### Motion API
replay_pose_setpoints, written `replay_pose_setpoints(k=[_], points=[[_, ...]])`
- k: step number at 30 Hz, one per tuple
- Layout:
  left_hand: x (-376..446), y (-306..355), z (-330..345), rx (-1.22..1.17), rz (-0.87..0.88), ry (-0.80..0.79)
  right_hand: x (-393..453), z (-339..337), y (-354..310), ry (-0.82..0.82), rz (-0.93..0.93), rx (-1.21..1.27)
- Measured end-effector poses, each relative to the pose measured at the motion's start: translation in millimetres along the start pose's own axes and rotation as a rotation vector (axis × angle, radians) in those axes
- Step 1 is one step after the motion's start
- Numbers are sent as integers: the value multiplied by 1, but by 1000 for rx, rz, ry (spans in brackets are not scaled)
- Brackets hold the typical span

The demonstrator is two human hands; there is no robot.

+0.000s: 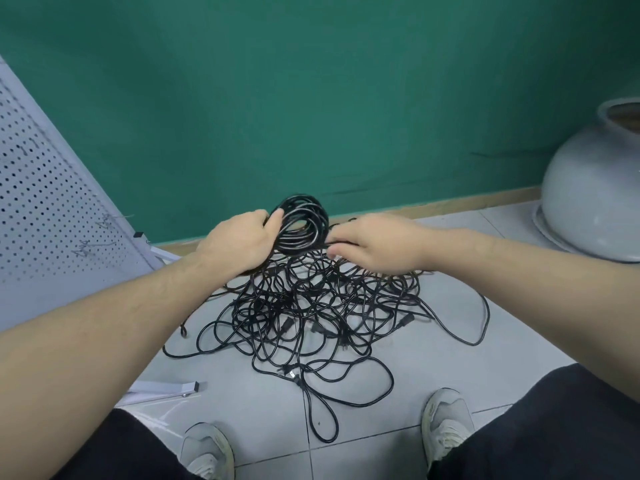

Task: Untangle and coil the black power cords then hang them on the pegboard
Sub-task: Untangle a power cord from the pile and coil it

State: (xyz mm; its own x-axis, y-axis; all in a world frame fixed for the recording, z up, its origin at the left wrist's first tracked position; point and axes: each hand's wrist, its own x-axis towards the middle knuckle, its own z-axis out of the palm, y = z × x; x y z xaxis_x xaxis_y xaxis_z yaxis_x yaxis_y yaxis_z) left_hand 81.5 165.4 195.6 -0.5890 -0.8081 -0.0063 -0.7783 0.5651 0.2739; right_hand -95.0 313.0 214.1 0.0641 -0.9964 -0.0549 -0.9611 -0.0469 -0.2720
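— Where is the cord being worked on?

— A coil of black power cord [304,225], several glossy round loops standing roughly upright, is held above the tiled floor [433,386], straight ahead of the person. The left hand [239,242] grips its left side, fingers curled round the bundled loops. The right hand [375,242] sits just to the coil's right and pinches a single strand that runs sideways into the coil's lower edge — so the free length feeds in from the right.

— And the rest?

— Directly below lies a tangled pile of cords [318,306], thin, smooth and rubbery, with several plugs showing. The strand seems to lead down into it, though I cannot trace it.

— Where would the coil hang?

— On a pale grey perforated pegboard [48,209], leaning at the far left, nearer the left hand. A rounded grey pot [588,188] stands at the right against a green wall [311,98].
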Motion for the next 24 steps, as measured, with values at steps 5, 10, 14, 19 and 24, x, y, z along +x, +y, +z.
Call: replay_pose_setpoints(k=[5,10,14,19,24], points=[[-18,27,9,88,182,-135,8,-5,2,238,4,-81],[-31,34,3,19,382,-227,5,-16,19,332,56,46],[-33,31,-3,-6,512,-246,11,-7,29,286,111,309],[-33,29,2,-249,445,-169,5,9,42,171,148,672],[-33,25,5,-476,420,-119,0,27,47,107,314,640]])
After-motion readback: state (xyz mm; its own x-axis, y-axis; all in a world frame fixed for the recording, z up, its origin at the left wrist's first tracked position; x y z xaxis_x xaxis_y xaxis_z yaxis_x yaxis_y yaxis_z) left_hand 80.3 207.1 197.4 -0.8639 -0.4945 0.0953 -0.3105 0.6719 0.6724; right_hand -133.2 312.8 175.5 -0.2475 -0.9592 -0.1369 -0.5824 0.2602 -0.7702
